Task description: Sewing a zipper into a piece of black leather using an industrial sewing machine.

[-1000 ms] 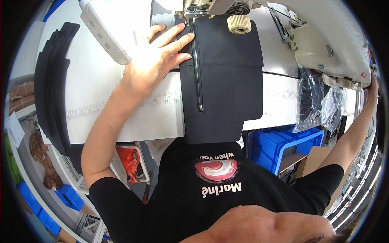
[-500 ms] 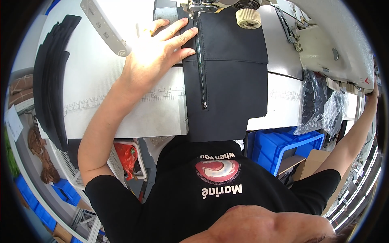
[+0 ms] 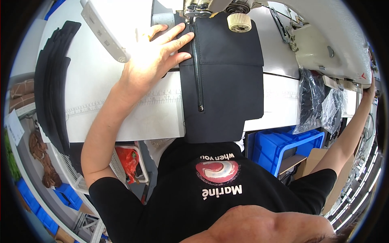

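My left hand [image 3: 156,54] lies on the left edge of a black fabric panel [image 3: 229,89], fingers stretched out and spread. A dark metal-toothed zipper [image 3: 196,69] runs lengthwise down the panel, just right of my fingertips, its pull at the near end. The panel's far end is under the presser foot [image 3: 189,17] of a sewing machine [image 3: 316,50]. My right arm reaches far right to the machine's end; the right hand [image 3: 370,88] is mostly hidden behind it, so its fingers do not show.
A stack of black fabric strips [image 3: 52,85] lies at the table's left. Overhead at left hangs a white lamp arm [image 3: 103,30]. Plastic-wrapped dark goods [image 3: 312,101] sit at right. Below the table are a blue bin [image 3: 267,150] and a white basket [image 3: 71,170].
The view has shifted slightly, with the machine head and the panel a little further left in the picture. My left hand keeps its place on the fabric; the right arm stays at the machine's end.
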Available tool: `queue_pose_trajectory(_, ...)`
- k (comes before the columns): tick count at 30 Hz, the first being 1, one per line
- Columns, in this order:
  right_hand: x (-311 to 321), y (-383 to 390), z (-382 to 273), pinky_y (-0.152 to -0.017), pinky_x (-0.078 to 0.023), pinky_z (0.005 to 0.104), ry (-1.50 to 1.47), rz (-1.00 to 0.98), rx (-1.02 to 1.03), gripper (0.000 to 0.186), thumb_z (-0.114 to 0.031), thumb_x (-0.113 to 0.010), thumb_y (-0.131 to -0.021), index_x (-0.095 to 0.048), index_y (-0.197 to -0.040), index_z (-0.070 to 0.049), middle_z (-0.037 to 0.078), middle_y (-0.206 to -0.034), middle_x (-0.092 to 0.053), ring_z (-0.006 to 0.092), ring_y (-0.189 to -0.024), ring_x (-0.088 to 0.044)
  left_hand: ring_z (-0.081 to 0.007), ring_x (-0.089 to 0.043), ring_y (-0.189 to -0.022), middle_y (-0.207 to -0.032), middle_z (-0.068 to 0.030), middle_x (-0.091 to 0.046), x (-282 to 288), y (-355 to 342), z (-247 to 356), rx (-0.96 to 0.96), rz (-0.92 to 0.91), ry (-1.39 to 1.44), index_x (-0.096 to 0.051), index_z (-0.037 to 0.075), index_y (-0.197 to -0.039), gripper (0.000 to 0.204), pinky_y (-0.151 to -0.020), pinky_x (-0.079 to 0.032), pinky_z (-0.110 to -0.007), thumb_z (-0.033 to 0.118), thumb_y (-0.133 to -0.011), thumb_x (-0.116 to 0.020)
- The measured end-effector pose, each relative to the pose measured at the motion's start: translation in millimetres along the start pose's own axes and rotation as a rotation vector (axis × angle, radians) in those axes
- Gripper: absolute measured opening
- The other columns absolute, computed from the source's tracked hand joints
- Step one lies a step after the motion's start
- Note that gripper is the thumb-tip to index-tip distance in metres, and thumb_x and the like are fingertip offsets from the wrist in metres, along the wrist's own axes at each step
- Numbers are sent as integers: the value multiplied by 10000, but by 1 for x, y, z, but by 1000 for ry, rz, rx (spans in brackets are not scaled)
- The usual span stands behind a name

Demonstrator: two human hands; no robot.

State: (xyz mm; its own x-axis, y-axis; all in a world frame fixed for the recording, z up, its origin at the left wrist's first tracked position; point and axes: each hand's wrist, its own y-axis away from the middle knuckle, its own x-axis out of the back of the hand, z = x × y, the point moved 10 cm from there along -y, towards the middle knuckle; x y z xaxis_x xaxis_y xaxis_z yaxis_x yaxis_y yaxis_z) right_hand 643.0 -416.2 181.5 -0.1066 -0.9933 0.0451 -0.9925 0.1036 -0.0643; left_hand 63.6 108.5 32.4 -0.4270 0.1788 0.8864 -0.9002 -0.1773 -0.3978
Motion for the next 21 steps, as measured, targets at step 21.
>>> queue_pose_trajectory(21, -4, 2, -43, -879, -498, 288, 492, 63, 272, 357, -235, -597, -933, -643, -1136, 55, 119, -1110, -664, 186, -980, -640, -261, -542, -1146, -1303, 8, -600, -7, -4, 1, -61, -85, -64, -622, 232, -1262, 466, -969, -425, -391, 380, -824, -679)
